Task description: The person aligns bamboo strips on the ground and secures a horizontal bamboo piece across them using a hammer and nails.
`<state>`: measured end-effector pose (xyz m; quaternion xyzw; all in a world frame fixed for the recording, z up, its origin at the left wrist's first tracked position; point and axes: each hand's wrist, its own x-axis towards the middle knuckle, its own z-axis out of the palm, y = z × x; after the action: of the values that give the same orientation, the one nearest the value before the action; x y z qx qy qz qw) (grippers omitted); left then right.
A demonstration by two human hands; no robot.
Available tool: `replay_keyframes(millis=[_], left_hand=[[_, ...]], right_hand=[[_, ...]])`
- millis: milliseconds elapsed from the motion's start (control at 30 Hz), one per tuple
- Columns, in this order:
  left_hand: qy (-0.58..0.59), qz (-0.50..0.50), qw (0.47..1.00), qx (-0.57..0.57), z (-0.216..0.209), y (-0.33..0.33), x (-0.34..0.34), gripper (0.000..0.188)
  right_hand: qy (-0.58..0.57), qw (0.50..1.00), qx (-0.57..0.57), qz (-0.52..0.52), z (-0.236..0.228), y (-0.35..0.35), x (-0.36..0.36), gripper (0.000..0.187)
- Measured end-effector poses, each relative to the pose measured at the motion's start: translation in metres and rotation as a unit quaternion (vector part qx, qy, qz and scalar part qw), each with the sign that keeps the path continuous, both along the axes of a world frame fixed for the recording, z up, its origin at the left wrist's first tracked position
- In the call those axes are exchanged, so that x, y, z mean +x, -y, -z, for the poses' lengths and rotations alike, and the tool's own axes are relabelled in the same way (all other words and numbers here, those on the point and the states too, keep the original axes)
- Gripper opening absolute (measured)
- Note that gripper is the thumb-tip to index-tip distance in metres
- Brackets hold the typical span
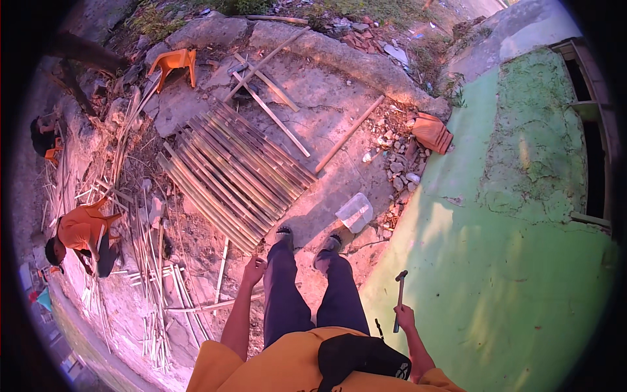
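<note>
My right hand, at the lower right, is closed round the handle of a hammer. The hammer stands upright with its head at the top, in front of the green wall. At my left thigh, my left hand has its fingers curled together; anything in them is too small to make out. Just beyond my feet lies a panel of bamboo poles, set side by side on the ground. The left hand is near this panel's closest corner but apart from it.
A green wall rises along my right. Stones, a brown bag, a whitish translucent piece and a wooden pole lie ahead. An orange chair stands far left. A person in orange sits by bamboo strips.
</note>
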<state>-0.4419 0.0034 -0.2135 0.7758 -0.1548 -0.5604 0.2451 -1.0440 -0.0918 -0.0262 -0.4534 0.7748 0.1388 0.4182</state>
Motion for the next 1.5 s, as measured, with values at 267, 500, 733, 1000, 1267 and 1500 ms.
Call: replay_keyframes(millis=[267, 500, 733, 1000, 1267, 1500], left_hand=[[0.042, 0.085, 0.995, 0.009, -0.001, 0.019, 0.053, 0.032], [0.143, 0.257, 0.956, -0.019, 0.043, 0.101, 0.068, 0.032], [0.124, 0.354, 0.923, -0.084, 0.185, 0.234, 0.034, 0.021], [0.239, 0.572, 0.753, -0.22, 0.4, 0.356, 0.001, 0.033], [0.335, 0.577, 0.651, -0.362, 0.509, 0.377, -0.012, 0.04], [0.332, 0.519, 0.691, -0.378, 0.512, 0.368, -0.01, 0.043]], right_hand=[[0.027, 0.996, -0.048, -0.067, 0.035, 0.058, 0.057, 0.035], [-0.013, 0.976, -0.045, -0.214, 0.145, 0.18, 0.106, 0.04], [-0.008, 0.972, -0.08, -0.218, 0.309, 0.28, 0.179, 0.043], [-0.035, 0.979, -0.171, -0.107, 0.545, 0.327, 0.246, 0.039], [-0.072, 0.942, -0.328, -0.008, 0.679, 0.321, 0.28, 0.034], [-0.114, 0.934, -0.338, -0.014, 0.709, 0.292, 0.286, 0.033]])
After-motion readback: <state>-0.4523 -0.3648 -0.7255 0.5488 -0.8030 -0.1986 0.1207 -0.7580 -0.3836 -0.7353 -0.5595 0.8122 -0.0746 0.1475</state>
